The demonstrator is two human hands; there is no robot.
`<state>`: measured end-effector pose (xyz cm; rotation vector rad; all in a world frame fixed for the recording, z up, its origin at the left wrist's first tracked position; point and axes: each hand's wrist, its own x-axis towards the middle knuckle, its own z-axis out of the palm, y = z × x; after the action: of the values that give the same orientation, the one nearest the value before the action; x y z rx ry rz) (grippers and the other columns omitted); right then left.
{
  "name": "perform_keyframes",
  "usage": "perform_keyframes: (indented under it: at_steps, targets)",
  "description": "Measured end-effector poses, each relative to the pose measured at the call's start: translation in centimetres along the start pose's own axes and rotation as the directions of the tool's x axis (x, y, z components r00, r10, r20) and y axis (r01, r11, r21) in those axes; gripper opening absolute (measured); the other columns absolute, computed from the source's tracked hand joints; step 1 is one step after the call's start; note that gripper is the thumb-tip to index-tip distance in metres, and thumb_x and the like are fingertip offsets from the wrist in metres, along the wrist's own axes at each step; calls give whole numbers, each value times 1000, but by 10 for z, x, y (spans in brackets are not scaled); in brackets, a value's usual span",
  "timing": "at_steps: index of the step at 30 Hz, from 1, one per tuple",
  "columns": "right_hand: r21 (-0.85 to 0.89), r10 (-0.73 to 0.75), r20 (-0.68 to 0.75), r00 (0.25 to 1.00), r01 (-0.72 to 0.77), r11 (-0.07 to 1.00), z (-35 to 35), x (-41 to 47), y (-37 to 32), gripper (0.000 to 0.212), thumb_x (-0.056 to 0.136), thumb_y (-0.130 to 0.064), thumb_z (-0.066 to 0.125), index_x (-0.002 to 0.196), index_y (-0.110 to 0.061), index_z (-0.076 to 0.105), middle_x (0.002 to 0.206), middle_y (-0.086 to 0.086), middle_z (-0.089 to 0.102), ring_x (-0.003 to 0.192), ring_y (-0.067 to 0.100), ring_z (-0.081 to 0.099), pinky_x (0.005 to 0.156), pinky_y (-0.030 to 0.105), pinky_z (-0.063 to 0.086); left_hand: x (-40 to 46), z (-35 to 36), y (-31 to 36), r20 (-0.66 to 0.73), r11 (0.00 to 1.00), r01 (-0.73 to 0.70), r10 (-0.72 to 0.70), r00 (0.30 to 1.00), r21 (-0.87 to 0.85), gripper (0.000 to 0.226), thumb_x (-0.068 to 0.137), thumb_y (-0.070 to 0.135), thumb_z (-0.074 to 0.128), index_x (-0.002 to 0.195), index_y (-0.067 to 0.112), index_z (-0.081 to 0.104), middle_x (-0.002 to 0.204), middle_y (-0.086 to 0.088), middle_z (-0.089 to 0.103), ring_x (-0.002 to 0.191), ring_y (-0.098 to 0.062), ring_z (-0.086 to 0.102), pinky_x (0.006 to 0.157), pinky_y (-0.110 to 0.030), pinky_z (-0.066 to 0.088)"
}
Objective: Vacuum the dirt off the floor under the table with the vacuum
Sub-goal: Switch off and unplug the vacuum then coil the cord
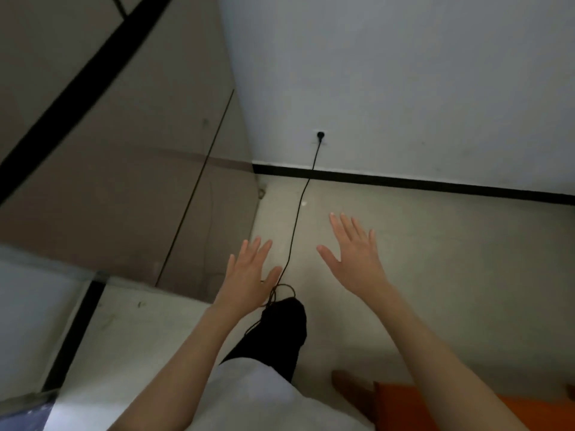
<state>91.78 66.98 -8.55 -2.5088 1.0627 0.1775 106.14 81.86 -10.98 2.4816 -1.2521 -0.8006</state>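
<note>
I see both hands spread flat above the floor (435, 244), holding nothing: left hand (249, 275), right hand (354, 253). Between them a black cord (298, 213) runs from the wall plug (320, 135). I cannot see the vacuum itself.

A thin black cord (298, 213) is plugged into a socket (320, 137) low on the white wall. It hangs down past the black strip at the bottom of the wall and runs in a long line across the pale floor (435, 259) toward the person. Near the person's black foot it curls into a small loop. The vacuum itself cannot be seen. The floor is light grey and smooth. A small white speck (304, 203) lies on the floor just beside the cord, close to the wall. A few dark marks (140, 304) show on the floor at the left.
</note>
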Motion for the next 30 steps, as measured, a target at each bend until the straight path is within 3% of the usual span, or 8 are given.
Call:
perform_keyframes:
  at_steps: [7, 13, 15, 18, 21, 23, 27, 30]
  targets:
    - [-167, 26, -14, 1000, -28, 985, -42, 149, 81, 65, 99, -50, 28, 153, -23, 1, 161, 2, 2, 148, 20, -2, 117, 47, -2, 186, -16, 40, 74, 999, -42, 41, 996, 11, 59, 99, 43, 32, 150, 25, 10, 159, 0, -1, 146, -18, -7, 116, -40, -2]
    - [-220, 93, 95, 991, -70, 973, -82, 285, 122, 65, 100, -51, 25, 153, -23, -2, 161, 3, -1, 148, 21, -3, 117, 45, -3, 338, -36, 75, 144, 998, -63, 61, 988, 10, 58, 100, 39, 32, 151, 19, 12, 159, -4, 3, 146, -21, -2, 118, -41, 4]
    - [-163, 93, 119, 988, -73, 984, -91, 319, 131, 65, 100, -49, 27, 153, -21, 1, 161, 4, 3, 148, 20, 1, 118, 41, 0, 376, -40, 79, 192, 999, -34, 35, 981, -9, 58, 100, 39, 33, 150, 18, 14, 158, -5, 7, 146, -21, 2, 117, -42, 8]
    - [70, 87, 144, 986, -98, 993, -94, 372, 146, 60, 101, -40, 36, 151, -12, 18, 157, 8, 22, 144, 22, 19, 116, 28, 11, 427, -39, 82, 226, 995, 25, -3, 974, -94, 55, 100, 35, 38, 148, 13, 22, 155, -8, 21, 144, -21, 16, 116, -37, 16]
    - [312, 194, 216, 957, -256, 915, -83, 440, 162, 49, 100, -30, 44, 143, -7, 39, 142, 14, 47, 130, 25, 43, 104, 23, 27, 478, -28, 80, 221, 967, 141, -93, 971, -211, 49, 99, 27, 43, 143, 8, 34, 147, -10, 37, 136, -21, 33, 108, -24, 22]
    - [384, 239, 321, 916, -357, 851, -62, 493, 174, 43, 101, -30, 43, 138, -8, 46, 131, 13, 56, 121, 25, 52, 95, 24, 36, 518, -9, 72, 230, 927, 249, -187, 955, -281, 49, 99, 29, 44, 143, 10, 35, 148, -9, 36, 135, -21, 34, 108, -23, 22]
    - [385, 200, 532, 823, -446, 808, 1, 584, 203, 32, 101, -30, 41, 118, -9, 57, 113, 9, 60, 101, 23, 57, 73, 22, 39, 589, 39, 56, 281, 832, 386, -290, 915, -398, 49, 99, 31, 43, 144, 14, 33, 148, -7, 34, 136, -20, 33, 108, -23, 22]
    - [510, 270, 586, 764, -607, 609, 41, 645, 220, 23, 100, -15, 44, 116, -4, 57, 84, 10, 55, 71, 21, 52, 62, 20, 46, 640, 77, 43, 308, 799, 420, -307, 901, -431, 51, 99, 32, 41, 145, 14, 29, 149, -7, 33, 136, -21, 32, 108, -26, 24]
